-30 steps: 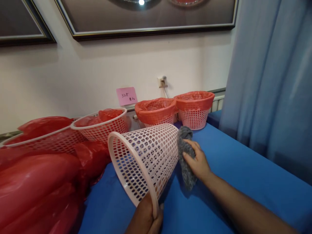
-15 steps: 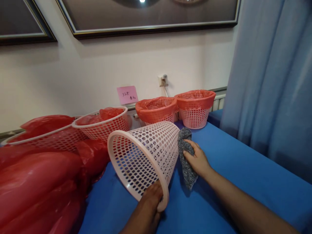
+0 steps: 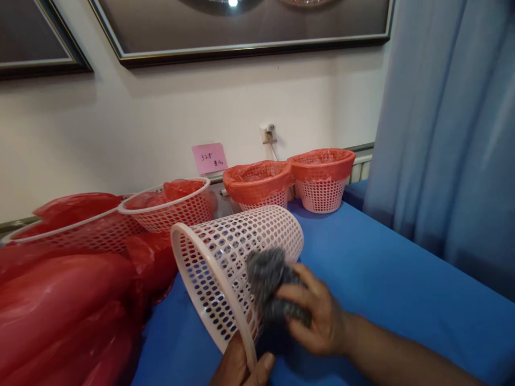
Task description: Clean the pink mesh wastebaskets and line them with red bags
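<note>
A white perforated plastic wastebasket [image 3: 237,236] lies tipped on its side above the blue surface, its mouth facing left and toward me. My left hand [image 3: 241,364] pinches its rim at the near lower edge, fingers inside and thumb outside. A grey cloth [image 3: 267,276], blurred by motion, is bunched in my right hand [image 3: 316,311] and pressed against the basket's near side wall. Part of that wall is hidden behind the cloth.
Two baskets with red liners, a middle one [image 3: 257,182] and a right one [image 3: 324,179], stand against the wall. More lined baskets [image 3: 169,206] and heaped red plastic bags [image 3: 68,311] lie left. A blue curtain [image 3: 446,139] hangs right; a pink note [image 3: 210,158] is on the wall.
My right hand has brought the cloth from the basket's base leftward and nearer, onto its side. The basket has turned slightly, its rim shifting left. My left thumb now shows outside the rim.
</note>
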Motion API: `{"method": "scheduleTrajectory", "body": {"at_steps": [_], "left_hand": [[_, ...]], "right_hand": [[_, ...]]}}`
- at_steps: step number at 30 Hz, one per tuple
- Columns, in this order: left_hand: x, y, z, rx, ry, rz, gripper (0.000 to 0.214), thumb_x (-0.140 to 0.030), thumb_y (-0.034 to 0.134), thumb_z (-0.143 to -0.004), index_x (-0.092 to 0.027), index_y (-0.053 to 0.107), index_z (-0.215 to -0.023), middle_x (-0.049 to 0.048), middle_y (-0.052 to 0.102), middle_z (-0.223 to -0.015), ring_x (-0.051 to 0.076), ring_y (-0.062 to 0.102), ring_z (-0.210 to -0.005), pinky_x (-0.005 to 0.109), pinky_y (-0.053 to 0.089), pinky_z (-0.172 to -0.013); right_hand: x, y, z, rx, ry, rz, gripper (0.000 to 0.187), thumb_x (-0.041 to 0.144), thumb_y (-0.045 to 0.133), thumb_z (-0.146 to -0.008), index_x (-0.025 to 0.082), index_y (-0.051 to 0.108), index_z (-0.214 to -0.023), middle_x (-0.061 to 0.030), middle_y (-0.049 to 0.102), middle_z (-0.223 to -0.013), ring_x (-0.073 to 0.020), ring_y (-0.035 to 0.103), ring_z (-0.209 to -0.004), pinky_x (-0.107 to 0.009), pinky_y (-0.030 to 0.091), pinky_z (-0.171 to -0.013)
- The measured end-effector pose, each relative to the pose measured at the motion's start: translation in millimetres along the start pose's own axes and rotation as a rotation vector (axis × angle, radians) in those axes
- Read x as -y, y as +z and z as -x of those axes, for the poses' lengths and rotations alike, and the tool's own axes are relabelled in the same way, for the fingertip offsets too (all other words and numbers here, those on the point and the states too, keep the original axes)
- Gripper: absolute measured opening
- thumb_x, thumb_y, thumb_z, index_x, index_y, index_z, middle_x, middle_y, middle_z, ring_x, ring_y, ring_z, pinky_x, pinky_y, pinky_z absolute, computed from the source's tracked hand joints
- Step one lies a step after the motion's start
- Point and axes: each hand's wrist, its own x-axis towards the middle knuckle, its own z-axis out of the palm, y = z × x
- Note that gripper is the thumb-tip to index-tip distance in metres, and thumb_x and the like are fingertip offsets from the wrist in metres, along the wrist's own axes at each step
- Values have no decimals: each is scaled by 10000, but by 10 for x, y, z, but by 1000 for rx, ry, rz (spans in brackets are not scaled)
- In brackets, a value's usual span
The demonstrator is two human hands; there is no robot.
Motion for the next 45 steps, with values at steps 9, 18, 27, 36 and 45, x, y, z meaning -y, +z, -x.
{"method": "scheduleTrajectory", "body": {"at_steps": [9,18,27,36,45], "left_hand": [[-73,7,-157,122,69,-249,683,-246,641,-918,-299,415,-1559,84,514,-1560,333,488,-1428,502,386,-1206],[-10,83,-197,46,75,-141,600,-220,619,-919,-271,496,-1504,101,594,-1481,320,567,-1352,477,472,-1144],[-11,33,-186,-20,-47,-119,540,-353,502,-1012,-252,450,-1540,97,531,-1544,308,451,-1459,502,342,-1230],[4,71,-342,53,65,-179,498,-181,532,-950,-265,571,-1439,90,624,-1444,294,585,-1319,456,456,-1151],[-32,55,-200,-104,-61,-86,501,-385,542,-994,-235,532,-1472,110,620,-1452,314,553,-1368,498,420,-1177]], "right_hand": [[-533,-181,-138,-378,601,49,456,273,604,-836,236,646,-1289,-90,652,-1240,-276,623,-1178,-497,498,-1066],[176,-61,32,44,-180,-32,653,159,596,-717,273,555,-1359,-103,390,-1501,-233,657,-1081,-345,589,-864],[-590,-194,-181,-447,814,-149,458,331,622,-785,220,669,-1227,-73,730,-1102,-277,693,-1010,-472,570,-940],[-22,-121,-35,-38,57,-2,554,183,599,-775,286,620,-1319,-87,515,-1423,-234,647,-1146,-371,546,-969],[-229,-115,-99,-175,303,-34,449,169,595,-757,253,673,-1191,-85,639,-1248,-253,648,-1133,-420,530,-1009]]}}
